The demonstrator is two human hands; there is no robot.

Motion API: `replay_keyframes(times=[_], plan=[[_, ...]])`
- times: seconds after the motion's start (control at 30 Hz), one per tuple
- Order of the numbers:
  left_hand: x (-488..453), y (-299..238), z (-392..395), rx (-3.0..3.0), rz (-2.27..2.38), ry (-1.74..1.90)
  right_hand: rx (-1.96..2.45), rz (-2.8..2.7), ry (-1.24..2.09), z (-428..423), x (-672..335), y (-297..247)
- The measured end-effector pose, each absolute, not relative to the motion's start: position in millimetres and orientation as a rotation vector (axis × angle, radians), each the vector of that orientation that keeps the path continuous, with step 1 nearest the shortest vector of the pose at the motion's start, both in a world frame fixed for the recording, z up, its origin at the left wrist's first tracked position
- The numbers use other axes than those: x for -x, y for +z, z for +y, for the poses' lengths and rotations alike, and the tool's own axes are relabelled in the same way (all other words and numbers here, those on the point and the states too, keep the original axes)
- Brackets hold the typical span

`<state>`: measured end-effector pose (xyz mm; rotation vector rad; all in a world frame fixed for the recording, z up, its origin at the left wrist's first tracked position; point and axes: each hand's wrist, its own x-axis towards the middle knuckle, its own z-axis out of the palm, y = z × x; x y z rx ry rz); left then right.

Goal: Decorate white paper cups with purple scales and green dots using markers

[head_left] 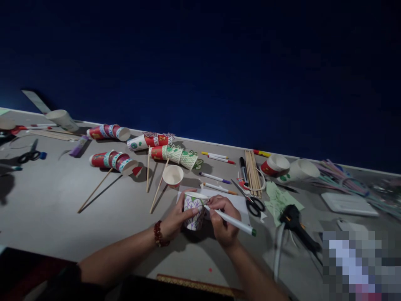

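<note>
My left hand is wrapped around a white paper cup covered in a purple and green scale-like pattern. The cup is held nearly upright, its rim tilted a little. In my right hand is a white marker with a green end; its tip reaches the right side of the cup. A sheet of white paper lies partly hidden beneath both hands. Just behind the held cup stands another paper cup, its white inside showing.
Stacked-cup figures on sticks lie at the back left. Several markers, scissors, wooden sticks and crumpled green paper are behind and right of my hands. A black glue gun with a cord lies at the right.
</note>
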<state>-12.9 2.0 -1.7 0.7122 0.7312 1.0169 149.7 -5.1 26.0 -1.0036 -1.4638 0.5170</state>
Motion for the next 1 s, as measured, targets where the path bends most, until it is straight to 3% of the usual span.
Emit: replay_keyframes(times=[1.0], plan=[[12.8, -2.6, 2.0, -0.685, 0.739, 1.012, 1.039, -1.400, 0.529, -4.4, -148.5, 25.0]])
